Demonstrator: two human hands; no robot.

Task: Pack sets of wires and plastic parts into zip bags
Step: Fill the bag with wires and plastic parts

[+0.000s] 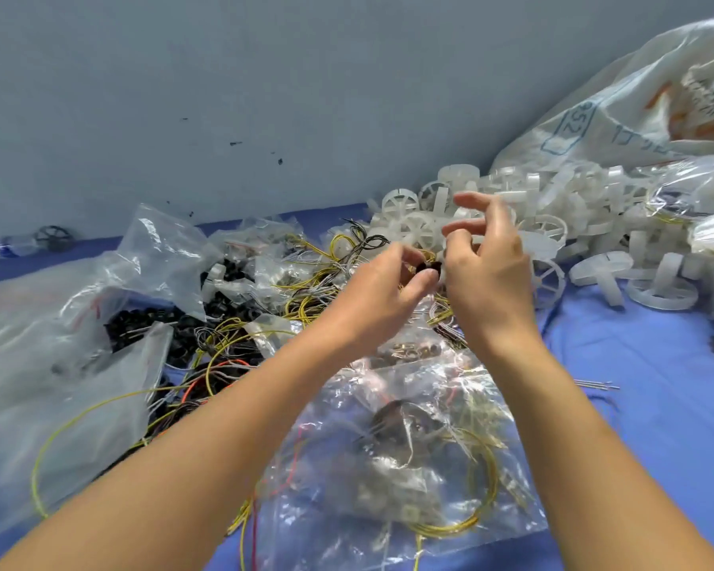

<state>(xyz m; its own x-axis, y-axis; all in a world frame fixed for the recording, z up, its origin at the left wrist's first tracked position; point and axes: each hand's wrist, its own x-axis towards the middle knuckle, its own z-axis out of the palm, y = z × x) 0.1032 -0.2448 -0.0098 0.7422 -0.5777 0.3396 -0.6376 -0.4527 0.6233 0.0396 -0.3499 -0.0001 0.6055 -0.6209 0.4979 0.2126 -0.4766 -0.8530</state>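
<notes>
Where the two hands meet over the heap (head view), the left hand (380, 294) pinches a small dark part (427, 266) between thumb and curled fingers, just beside the right hand (487, 278). The right index and middle fingers (475, 199) are raised and spread. Its thumb and lower fingers curl toward the part, but whether they grip it cannot be told. Task items lie below: tangled wires (306, 298) at centre and left, white wheels (600, 263) heaped far right, and a filled zip bag (409, 447) near centre on the blue cloth (656, 385).

Risks. The part is small and held above the tangle, so a slip while passing it between hands would likely drop it among the wires, where it would be hard to find. Wire loops could snag a forearm and drag neighbouring sets out of order. The near bag lies under both forearms, and a lowered arm could crush it or push it toward the near edge.

Hidden or unclear. Fingertips and blur mask the part's shape. The large bag (38, 385) at left shows little through its creased film apart from dark pieces. The sack (619, 96) far right is cut off by the frame and its printing is illegible. Whether any bag's zip is closed cannot be seen.
</notes>
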